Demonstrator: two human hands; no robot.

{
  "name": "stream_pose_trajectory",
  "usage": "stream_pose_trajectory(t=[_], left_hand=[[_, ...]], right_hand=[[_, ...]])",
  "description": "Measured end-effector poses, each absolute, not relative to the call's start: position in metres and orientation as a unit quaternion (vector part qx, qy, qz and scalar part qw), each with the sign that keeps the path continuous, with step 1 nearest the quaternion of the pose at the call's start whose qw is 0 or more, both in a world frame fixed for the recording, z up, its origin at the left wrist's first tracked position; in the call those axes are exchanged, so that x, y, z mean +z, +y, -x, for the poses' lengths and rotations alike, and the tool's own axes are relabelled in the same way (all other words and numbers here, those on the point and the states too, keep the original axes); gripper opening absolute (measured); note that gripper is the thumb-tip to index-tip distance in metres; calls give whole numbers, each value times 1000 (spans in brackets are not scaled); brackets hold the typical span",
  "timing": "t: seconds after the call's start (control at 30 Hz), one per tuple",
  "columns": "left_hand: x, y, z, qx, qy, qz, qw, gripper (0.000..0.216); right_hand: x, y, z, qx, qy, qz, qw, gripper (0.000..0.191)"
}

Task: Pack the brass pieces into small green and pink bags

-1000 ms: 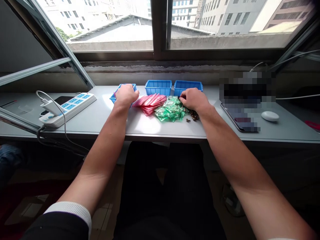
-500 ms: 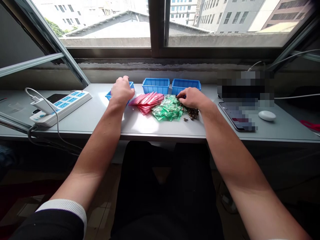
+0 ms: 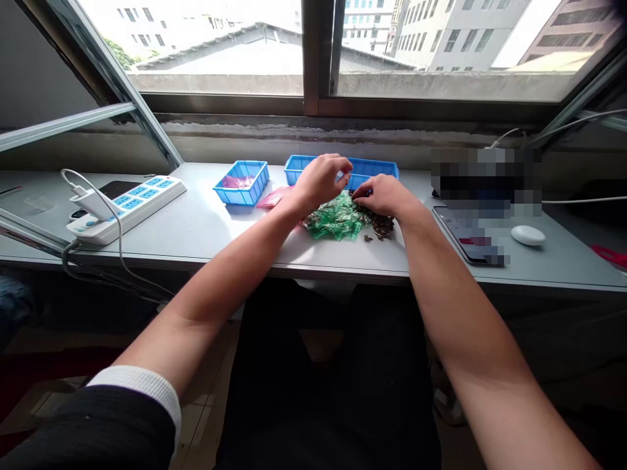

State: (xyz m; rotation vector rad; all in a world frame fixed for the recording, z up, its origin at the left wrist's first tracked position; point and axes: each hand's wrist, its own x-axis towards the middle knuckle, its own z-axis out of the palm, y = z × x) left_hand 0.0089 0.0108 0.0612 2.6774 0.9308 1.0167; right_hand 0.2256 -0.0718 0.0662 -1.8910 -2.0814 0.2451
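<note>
My left hand hovers over the green plastic packets, thumb and fingers curved apart with nothing visible between them. It partly covers the pink packets and the middle blue bin. My right hand rests at the right of the green pile, over small dark bronze-coloured pieces. Its fingertips are pinched together at the pile's edge; whatever they hold is too small to make out. At the left, a blue bin has pink packets in it. The right blue bin stands behind my right hand.
A white power strip with a plugged-in charger and cable lies on the left of the table. To the right are a phone, a white mouse-like object and a blurred-out patch. A window ledge runs behind.
My left hand has moved right, from the left bin to above the green packets, uncovering pink packets in that bin. My right hand stays at the dark pieces. The view has shifted slightly.
</note>
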Motion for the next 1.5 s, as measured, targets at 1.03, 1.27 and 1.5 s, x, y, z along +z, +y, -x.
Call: stream_pose_trajectory(t=[1.03, 1.27, 1.5], left_hand=[[47, -4, -3, 451, 279, -753, 389, 34], [48, -6, -1, 467, 250, -688, 496, 48], [41, 7, 3, 485, 254, -679, 490, 40]], right_hand=[[47, -55, -207, 144, -639, 506, 561, 5], [43, -51, -209, 93, -656, 482, 573, 7], [54, -65, -203, 115, -652, 509, 549, 24]])
